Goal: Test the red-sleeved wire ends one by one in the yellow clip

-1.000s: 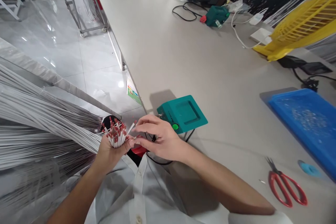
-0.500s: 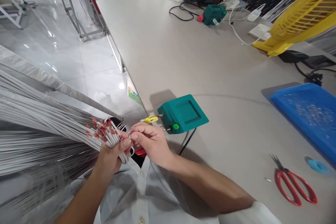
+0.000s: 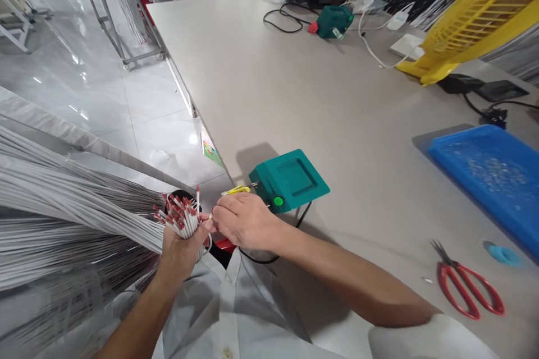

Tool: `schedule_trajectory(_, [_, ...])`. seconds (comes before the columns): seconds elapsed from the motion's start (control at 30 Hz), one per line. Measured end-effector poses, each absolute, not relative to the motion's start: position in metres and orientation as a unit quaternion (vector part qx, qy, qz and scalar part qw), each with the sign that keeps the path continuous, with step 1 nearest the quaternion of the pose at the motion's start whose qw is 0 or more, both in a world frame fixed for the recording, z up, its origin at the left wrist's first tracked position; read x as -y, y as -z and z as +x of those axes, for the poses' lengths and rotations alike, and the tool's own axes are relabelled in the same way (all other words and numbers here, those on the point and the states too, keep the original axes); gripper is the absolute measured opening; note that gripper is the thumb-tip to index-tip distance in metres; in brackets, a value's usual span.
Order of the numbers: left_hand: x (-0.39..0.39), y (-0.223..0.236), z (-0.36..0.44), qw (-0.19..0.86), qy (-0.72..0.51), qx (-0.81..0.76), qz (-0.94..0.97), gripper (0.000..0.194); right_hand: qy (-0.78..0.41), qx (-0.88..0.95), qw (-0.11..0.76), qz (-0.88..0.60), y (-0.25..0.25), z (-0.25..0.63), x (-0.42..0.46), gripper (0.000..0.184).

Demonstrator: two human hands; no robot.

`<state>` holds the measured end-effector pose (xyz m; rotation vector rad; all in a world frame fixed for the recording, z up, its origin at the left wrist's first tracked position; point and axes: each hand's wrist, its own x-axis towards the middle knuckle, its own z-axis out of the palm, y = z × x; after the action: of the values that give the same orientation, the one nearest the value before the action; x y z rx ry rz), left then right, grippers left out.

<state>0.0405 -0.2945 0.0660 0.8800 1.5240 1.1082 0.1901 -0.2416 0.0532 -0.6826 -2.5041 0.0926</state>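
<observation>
My left hand (image 3: pixel 179 252) is wrapped around a bundle of white cables (image 3: pixel 185 227) whose ends are tipped red. One cable stands up higher than the others, and another curves out below my left thumb. Against that thumb's tip, my right hand (image 3: pixel 246 223) is closed in a pinch, its back turned to me. Whatever small piece lies between the fingertips is mostly hidden. Just beyond my right hand sits a teal device (image 3: pixel 298 176) with a green button (image 3: pixel 278 201), and a yellow-covered part (image 3: pixel 236 189) sticks out from its side.
On the table are red-handled scissors (image 3: pixel 469 286), a light blue ring (image 3: pixel 504 255) and a blue tray (image 3: pixel 484 174) with small clear bits. A yellow fan (image 3: pixel 467 28) and a second green device (image 3: pixel 334 21) stand farther back. Long white cables (image 3: pixel 76 190) hang at left.
My right hand has rolled over, so its back now faces up, and it covers more of the device's front. The red-tipped ends have shifted slightly, with one now standing up. The view has moved a little.
</observation>
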Motion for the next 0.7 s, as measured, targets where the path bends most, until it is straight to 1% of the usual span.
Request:
schedule_trajectory(0.1, [0.296, -0.062, 0.040, 0.533, -0.459, -0.615, 0.357, 0.009, -0.151, 0.911, 0.251, -0.291, -0.058, 0.192, 0.249, 0.019])
schedule_trajectory(0.17, [0.298, -0.053, 0.038, 0.527, -0.473, -0.616, 0.344, 0.013, -0.243, 0.882, 0.238, -0.326, -0.062, 0.195, 0.254, 0.015])
schedule_trajectory(0.23, [0.300, -0.045, 0.036, 0.518, -0.487, -0.620, 0.332, 0.016, -0.303, 0.837, 0.261, -0.374, -0.064, 0.199, 0.258, 0.016])
schedule_trajectory(0.3, [0.300, -0.041, 0.036, 0.519, -0.493, -0.617, 0.327, 0.017, -0.330, 0.790, 0.313, -0.410, -0.064, 0.200, 0.258, 0.014])
schedule_trajectory(0.37, [0.299, -0.043, 0.037, 0.530, -0.481, -0.615, 0.330, 0.017, -0.348, 0.763, 0.350, -0.417, -0.062, 0.199, 0.257, 0.012])
schedule_trajectory(0.47, [0.297, -0.053, 0.041, 0.529, -0.455, -0.627, 0.346, 0.015, -0.348, 0.757, 0.355, -0.424, -0.060, 0.192, 0.254, 0.014])
schedule_trajectory(0.57, [0.294, -0.060, 0.044, 0.517, -0.449, -0.633, 0.362, 0.014, -0.338, 0.759, 0.358, -0.426, -0.060, 0.185, 0.252, 0.011])
schedule_trajectory(0.7, [0.296, -0.055, 0.043, 0.534, -0.474, -0.620, 0.325, 0.015, -0.387, 0.740, 0.380, -0.399, -0.057, 0.181, 0.251, 0.020])
